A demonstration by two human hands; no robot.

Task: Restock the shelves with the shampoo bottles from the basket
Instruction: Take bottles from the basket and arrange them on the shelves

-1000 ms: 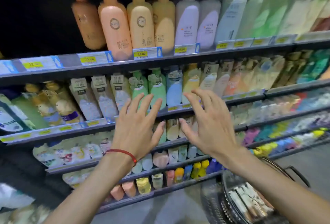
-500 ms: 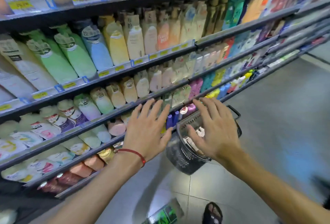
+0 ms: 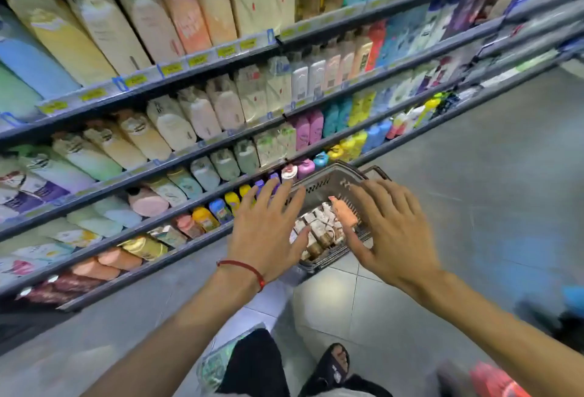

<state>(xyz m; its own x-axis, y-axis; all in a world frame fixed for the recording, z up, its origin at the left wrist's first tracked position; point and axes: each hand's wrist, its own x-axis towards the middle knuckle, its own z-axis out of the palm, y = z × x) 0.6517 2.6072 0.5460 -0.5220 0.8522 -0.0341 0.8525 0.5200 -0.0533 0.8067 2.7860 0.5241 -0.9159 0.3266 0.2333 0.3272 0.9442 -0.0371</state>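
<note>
A grey wire basket (image 3: 328,180) stands on the floor against the bottom shelf. Inside lie several shampoo bottles (image 3: 319,232) in cream and brown, and a pink pump bottle (image 3: 343,210) sticks up among them. My left hand (image 3: 268,229) hovers over the basket's left edge, fingers spread, holding nothing. My right hand (image 3: 392,232) hovers over its right side, also spread and empty. A red string circles my left wrist. The shelves (image 3: 221,58) rise to the left, packed with bottles in rows.
Grey tiled floor (image 3: 474,207) stretches to the right of the shelving. My foot in a dark sandal (image 3: 331,362) stands below the basket. A green packet (image 3: 218,362) lies on the floor by my leg. Something red and blue shows at the lower right edge.
My view has swung down from the upper shelves to the floor. Both open hands have dropped from shelf height to just above the basket.
</note>
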